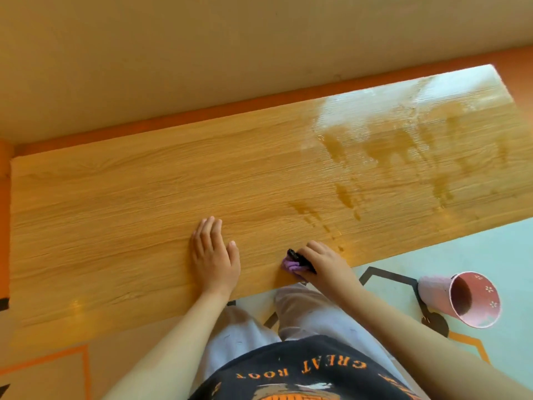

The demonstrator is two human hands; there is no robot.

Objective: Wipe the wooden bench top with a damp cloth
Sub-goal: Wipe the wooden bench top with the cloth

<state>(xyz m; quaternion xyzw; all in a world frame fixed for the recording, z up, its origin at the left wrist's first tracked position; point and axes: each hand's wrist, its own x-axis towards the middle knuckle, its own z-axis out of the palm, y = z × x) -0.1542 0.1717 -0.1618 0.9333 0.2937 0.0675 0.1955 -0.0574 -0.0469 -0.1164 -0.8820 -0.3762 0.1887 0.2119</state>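
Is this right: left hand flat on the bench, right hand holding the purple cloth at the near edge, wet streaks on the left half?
One error: the head view shows the wet streaks on the right half of the bench top. The left hand lies flat; the right hand holds the purple cloth at the near edge.

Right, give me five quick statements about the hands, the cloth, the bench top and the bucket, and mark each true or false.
1. The right hand grips the purple cloth near the front edge of the bench top. True.
2. The left hand holds a second cloth. False: it lies flat and empty on the wood.
3. Wet streaks show on the right part of the bench top. True.
4. The pink bucket stands on the bench top. False: it is on the floor, to the right of the person.
5. The left part of the bench top looks soaked. False: it looks dry, with no streaks.
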